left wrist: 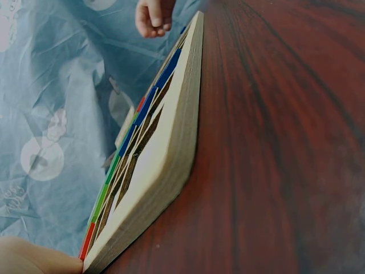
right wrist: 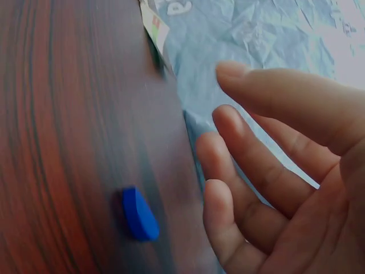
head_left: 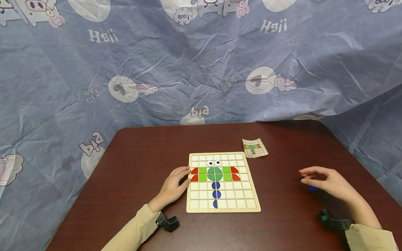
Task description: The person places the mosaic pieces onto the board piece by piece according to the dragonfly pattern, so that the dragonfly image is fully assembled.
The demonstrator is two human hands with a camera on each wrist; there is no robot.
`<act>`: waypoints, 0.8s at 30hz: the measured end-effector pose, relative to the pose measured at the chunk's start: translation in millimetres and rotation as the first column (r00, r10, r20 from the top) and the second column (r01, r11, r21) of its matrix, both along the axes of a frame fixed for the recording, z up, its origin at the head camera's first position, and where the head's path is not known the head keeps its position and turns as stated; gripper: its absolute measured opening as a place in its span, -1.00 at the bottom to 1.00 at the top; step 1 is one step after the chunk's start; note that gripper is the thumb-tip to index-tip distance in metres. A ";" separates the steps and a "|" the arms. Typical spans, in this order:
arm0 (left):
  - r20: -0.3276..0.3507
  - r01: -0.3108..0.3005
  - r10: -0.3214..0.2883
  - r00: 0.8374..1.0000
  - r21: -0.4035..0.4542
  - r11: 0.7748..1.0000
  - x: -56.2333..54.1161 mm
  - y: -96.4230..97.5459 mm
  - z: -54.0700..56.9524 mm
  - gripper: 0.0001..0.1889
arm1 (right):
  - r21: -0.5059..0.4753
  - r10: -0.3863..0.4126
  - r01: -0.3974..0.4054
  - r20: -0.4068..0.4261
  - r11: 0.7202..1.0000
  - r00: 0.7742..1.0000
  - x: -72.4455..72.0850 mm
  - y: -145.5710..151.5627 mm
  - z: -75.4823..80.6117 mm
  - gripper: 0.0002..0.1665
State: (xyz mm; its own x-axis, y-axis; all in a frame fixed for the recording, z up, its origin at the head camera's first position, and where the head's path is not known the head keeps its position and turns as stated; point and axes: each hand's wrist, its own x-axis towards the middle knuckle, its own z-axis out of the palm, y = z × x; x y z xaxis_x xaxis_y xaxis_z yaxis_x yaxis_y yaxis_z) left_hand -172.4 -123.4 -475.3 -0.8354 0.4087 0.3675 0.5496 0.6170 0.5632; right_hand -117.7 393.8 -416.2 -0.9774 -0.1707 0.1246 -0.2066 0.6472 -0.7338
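Observation:
A wooden grid board (head_left: 238, 204) lies on the table, bearing red, green and blue pieces and two eye pieces in a winged figure. At its left edge my left hand (head_left: 173, 183) touches the frame with relaxed fingers. In the left wrist view a bit of that hand (left wrist: 34, 258) meets the board's corner. To the right, my right hand (head_left: 328, 183) hovers over the table, fingers loosely bent and holding nothing. Below it lies a blue piece (head_left: 313, 188), mostly hidden by the hand in the head view; the right wrist view shows this blue piece (right wrist: 138, 215) apart from the fingers.
A small paper card (head_left: 255, 148) printed with a similar figure lies behind the board, to its right. The dark red-brown table (head_left: 150, 150) ends at a blue printed cloth (head_left: 176, 69) hanging behind it. Each wrist wears a black strap (head_left: 337, 221).

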 end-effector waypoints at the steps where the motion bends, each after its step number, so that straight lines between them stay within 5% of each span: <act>1: -0.001 0.001 -0.001 1.000 -0.001 1.000 0.1 0.0 0.0 -0.64 | -0.003 0.002 -0.002 0.005 1.000 1.000 0.3 2.6 -0.7 -0.58; 13: -0.001 0.008 -0.008 1.000 -0.001 1.000 0.1 -0.6 -0.4 -0.64 | 0.013 -0.031 0.030 0.099 0.999 0.995 1.9 30.8 -8.3 -0.52; 24: -0.001 0.006 -0.006 1.000 0.001 1.000 0.2 -0.6 0.8 -0.64 | -0.013 0.041 -0.040 0.167 0.999 0.985 1.3 44.0 -17.6 -0.53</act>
State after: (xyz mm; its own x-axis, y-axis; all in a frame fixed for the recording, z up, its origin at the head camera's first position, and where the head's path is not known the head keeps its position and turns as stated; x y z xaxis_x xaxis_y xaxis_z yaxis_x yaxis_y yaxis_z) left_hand -172.2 -124.1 -474.5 -0.8328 0.4134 0.3682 0.5536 0.6133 0.5634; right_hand -116.3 437.8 -433.8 -0.9769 -0.2101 -0.0382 -0.1062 0.6333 -0.7666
